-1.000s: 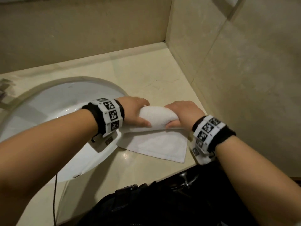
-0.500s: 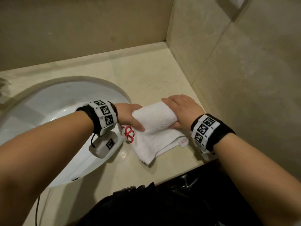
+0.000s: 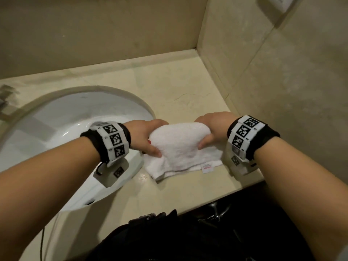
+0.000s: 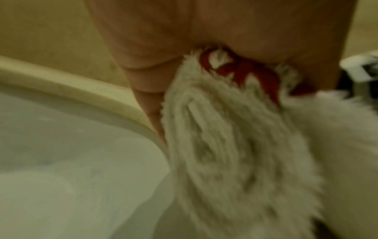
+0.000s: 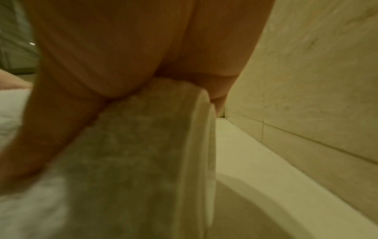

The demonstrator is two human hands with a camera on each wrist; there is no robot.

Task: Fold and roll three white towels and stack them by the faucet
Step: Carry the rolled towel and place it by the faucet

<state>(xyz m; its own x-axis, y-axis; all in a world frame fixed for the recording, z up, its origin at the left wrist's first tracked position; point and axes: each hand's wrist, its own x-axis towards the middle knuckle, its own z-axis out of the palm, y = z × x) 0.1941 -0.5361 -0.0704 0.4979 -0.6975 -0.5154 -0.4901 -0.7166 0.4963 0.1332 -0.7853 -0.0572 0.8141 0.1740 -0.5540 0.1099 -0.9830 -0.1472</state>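
A white towel (image 3: 180, 147) lies partly rolled on the beige counter (image 3: 169, 91), just right of the sink. My left hand (image 3: 148, 136) grips the roll's left end and my right hand (image 3: 212, 129) grips its right end, fingers curled over the top. A flat tail of towel with a small red-printed label (image 3: 207, 169) lies toward the counter's front edge. In the left wrist view the towel's (image 4: 235, 145) end shows layered folds and red stitching (image 4: 245, 72). The right wrist view shows the roll (image 5: 143, 153) under my palm. No other towels are in view, and the faucet is barely visible.
A white oval sink (image 3: 66, 138) fills the counter's left side. Tiled walls (image 3: 282, 91) close in at the back and right, forming a corner. Dark clothing and a metal fitting (image 3: 216, 213) lie below the counter's front edge.
The roll has straightened from a skewed angle to lie square between my hands. The flat tail toward the front edge is shorter than a second ago. Both hands keep their grip.
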